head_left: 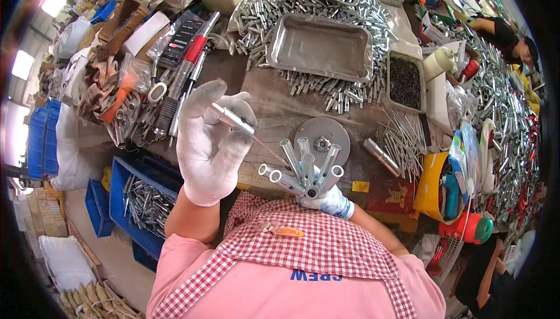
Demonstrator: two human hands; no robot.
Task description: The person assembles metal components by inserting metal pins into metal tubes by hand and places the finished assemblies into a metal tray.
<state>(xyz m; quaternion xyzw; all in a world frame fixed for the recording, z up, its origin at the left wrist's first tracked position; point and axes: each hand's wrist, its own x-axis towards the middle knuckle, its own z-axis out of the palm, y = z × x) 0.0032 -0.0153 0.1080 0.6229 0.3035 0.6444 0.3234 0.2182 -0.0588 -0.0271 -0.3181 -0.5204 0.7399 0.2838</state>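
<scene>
In a white glove, my left hand [205,150] is raised at the middle left, its thumb and fingers closed on a short shiny metal tube [232,118]. A thin rod [271,151] runs from the tube's lower end toward the right. My right hand [333,202], in a white and blue glove, grips a fanned bunch of metal tubes [308,164] close to the checked apron. Their open ends point upward and outward, and they hide most of that hand's fingers. Just beyond the bunch lies a round grey metal disc [335,132] with a toothed hub.
A metal tray [367,56] rests on heaped tubes at the back. Right of centre are a box of dark small parts [406,83], loose thin rods [405,144] and a thicker metal cylinder [381,157]. Blue bins [119,202] stand lower left. Another person [504,33] is at the far right.
</scene>
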